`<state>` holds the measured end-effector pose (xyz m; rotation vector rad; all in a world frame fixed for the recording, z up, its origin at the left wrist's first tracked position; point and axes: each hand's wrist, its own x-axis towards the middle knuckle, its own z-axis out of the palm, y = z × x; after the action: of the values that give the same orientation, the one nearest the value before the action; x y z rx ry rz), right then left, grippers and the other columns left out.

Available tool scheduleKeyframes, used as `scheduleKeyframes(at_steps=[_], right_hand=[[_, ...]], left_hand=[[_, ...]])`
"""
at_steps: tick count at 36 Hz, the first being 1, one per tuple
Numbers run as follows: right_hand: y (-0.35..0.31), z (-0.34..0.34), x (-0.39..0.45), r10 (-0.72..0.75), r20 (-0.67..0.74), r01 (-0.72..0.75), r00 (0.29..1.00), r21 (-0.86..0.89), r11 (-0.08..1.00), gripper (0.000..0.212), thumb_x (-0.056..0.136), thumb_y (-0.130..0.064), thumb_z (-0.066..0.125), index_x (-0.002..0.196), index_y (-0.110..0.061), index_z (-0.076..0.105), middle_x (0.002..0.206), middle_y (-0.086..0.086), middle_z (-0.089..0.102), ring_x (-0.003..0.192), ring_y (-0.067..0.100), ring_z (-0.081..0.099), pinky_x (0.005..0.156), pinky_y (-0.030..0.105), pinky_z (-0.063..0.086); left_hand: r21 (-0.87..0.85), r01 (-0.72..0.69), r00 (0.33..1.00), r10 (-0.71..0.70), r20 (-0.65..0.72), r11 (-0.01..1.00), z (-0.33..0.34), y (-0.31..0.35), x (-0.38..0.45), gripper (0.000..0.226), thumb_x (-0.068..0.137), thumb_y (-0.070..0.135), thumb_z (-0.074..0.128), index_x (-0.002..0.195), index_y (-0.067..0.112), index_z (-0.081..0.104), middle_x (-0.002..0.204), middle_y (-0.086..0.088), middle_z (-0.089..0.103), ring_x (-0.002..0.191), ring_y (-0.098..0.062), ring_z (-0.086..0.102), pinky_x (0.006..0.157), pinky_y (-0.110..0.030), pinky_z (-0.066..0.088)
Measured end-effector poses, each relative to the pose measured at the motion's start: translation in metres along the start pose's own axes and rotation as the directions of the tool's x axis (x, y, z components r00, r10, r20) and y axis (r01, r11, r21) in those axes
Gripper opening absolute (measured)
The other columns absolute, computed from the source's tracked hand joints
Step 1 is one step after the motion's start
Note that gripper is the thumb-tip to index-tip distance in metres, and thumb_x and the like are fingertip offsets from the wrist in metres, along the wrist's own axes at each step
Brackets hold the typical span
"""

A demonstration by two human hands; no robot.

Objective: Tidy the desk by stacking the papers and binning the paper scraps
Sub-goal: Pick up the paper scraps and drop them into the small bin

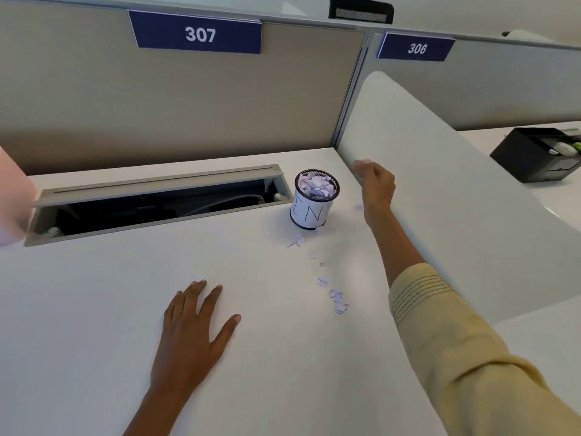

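Observation:
A small mesh bin (309, 212) with a white label stands on the white desk (110, 303), filled to the rim with pale purple paper scraps (316, 185). More scraps (338, 302) trail across the desk from the bin's base toward me. My right hand (375, 187) hovers just right of the bin's rim, blurred, its fingertips bunched round pale bits of paper. One loose scrap (358, 207) is below that hand. My left hand (191, 328) lies flat on the desk with its fingers spread, holding nothing.
An open cable tray (157, 204) with a raised lid runs along the back of the desk, left of the bin. A white divider panel (456, 190) slopes along the right. A black organiser (540, 152) sits on the neighbouring desk. Something pink and blurred (12, 196) shows at the left edge.

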<state>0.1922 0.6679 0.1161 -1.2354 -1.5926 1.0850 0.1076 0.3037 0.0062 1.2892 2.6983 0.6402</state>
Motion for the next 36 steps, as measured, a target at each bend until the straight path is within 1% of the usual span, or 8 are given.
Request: scheduleKeyframes(at_steps=[3, 7, 11, 15, 22, 27, 31, 36], right_hand=[[0.035, -0.002, 0.008, -0.043, 0.166, 0.09, 0.985, -0.283, 0.955, 0.033, 0.091, -0.004, 0.043, 0.11, -0.013, 0.069, 0.115, 0.009, 0.067, 0.107, 0.027, 0.061, 0.081, 0.019, 0.04], [0.064, 0.007, 0.005, -0.013, 0.453, 0.266, 0.891, -0.499, 0.825, 0.06, 0.084, 0.009, 0.031, 0.131, -0.019, 0.055, 0.137, 0.009, 0.054, 0.127, 0.029, 0.046, 0.101, 0.029, 0.035], [0.073, 0.006, -0.01, -0.021, 0.608, 0.436, 0.794, -0.544, 0.717, 0.06, 0.083, 0.009, 0.032, 0.133, -0.017, 0.053, 0.139, 0.009, 0.051, 0.135, 0.035, 0.035, 0.102, 0.04, 0.036], [0.085, -0.003, -0.033, -0.067, 0.637, 0.5, 0.768, -0.532, 0.683, 0.046, 0.097, -0.004, 0.032, 0.14, -0.013, 0.043, 0.154, 0.001, 0.03, 0.144, 0.026, 0.021, 0.113, 0.035, 0.02], [0.099, -0.022, -0.101, -0.101, 0.746, 0.619, 0.659, -0.461, 0.636, 0.06, 0.093, -0.037, 0.025, 0.147, -0.011, 0.031, 0.157, 0.007, 0.019, 0.146, 0.026, 0.012, 0.116, 0.031, 0.008], [0.087, -0.012, -0.114, -0.198, 0.648, 0.521, 0.736, -0.355, 0.776, 0.043, 0.096, -0.035, 0.039, 0.137, -0.023, 0.047, 0.148, -0.001, 0.041, 0.134, 0.019, 0.039, 0.111, 0.034, 0.034], [0.081, 0.0, -0.109, -0.189, 0.651, 0.559, 0.735, -0.424, 0.713, 0.043, 0.096, -0.036, 0.043, 0.134, -0.016, 0.049, 0.146, 0.007, 0.041, 0.132, 0.024, 0.04, 0.104, 0.031, 0.034], [0.08, 0.005, -0.124, -0.391, 0.593, 0.691, 0.703, -0.444, 0.57, 0.026, 0.093, -0.032, 0.053, 0.107, -0.015, 0.067, 0.117, 0.005, 0.062, 0.108, 0.024, 0.057, 0.08, 0.036, 0.053]], left_hand=[[-0.003, 0.011, 1.0, -0.011, 0.004, 1.0, 0.0, 0.0, 0.001, 0.07, 0.086, 0.065, 0.033, 0.133, 0.019, 0.055, 0.141, -0.006, 0.045, 0.132, -0.032, 0.035, 0.107, -0.047, 0.033], [0.004, 0.001, 1.0, -0.001, -0.007, 1.0, 0.0, 0.0, 0.002, 0.069, 0.086, 0.065, 0.033, 0.132, 0.018, 0.055, 0.14, -0.006, 0.045, 0.131, -0.031, 0.037, 0.107, -0.047, 0.034], [-0.021, 0.015, 1.0, -0.015, -0.024, 1.0, 0.0, 0.0, 0.0, 0.068, 0.086, 0.065, 0.036, 0.133, 0.02, 0.054, 0.141, -0.004, 0.043, 0.132, -0.03, 0.033, 0.107, -0.046, 0.033], [-0.033, 0.018, 1.0, -0.018, -0.009, 0.999, 0.0, 0.001, 0.001, 0.068, 0.086, 0.066, 0.035, 0.134, 0.02, 0.053, 0.142, -0.004, 0.042, 0.133, -0.029, 0.031, 0.108, -0.047, 0.032], [-0.04, 0.0, 1.0, -0.001, -0.022, 0.999, -0.002, 0.001, 0.001, 0.067, 0.086, 0.063, 0.036, 0.132, 0.018, 0.055, 0.14, -0.007, 0.044, 0.131, -0.025, 0.028, 0.108, -0.047, 0.032], [-0.027, -0.007, 1.0, 0.007, -0.017, 1.0, -0.002, 0.001, 0.001, 0.067, 0.087, 0.063, 0.035, 0.132, 0.017, 0.055, 0.139, -0.008, 0.046, 0.131, -0.026, 0.031, 0.108, -0.047, 0.033], [-0.019, -0.009, 1.0, 0.009, -0.005, 1.0, -0.002, 0.0, 0.001, 0.068, 0.087, 0.064, 0.034, 0.132, 0.017, 0.055, 0.139, -0.008, 0.046, 0.131, -0.029, 0.035, 0.108, -0.047, 0.033], [-0.025, 0.011, 1.0, -0.011, 0.005, 1.0, -0.001, 0.0, 0.002, 0.07, 0.086, 0.065, 0.033, 0.134, 0.018, 0.054, 0.141, -0.008, 0.045, 0.131, -0.029, 0.034, 0.108, -0.048, 0.034]])
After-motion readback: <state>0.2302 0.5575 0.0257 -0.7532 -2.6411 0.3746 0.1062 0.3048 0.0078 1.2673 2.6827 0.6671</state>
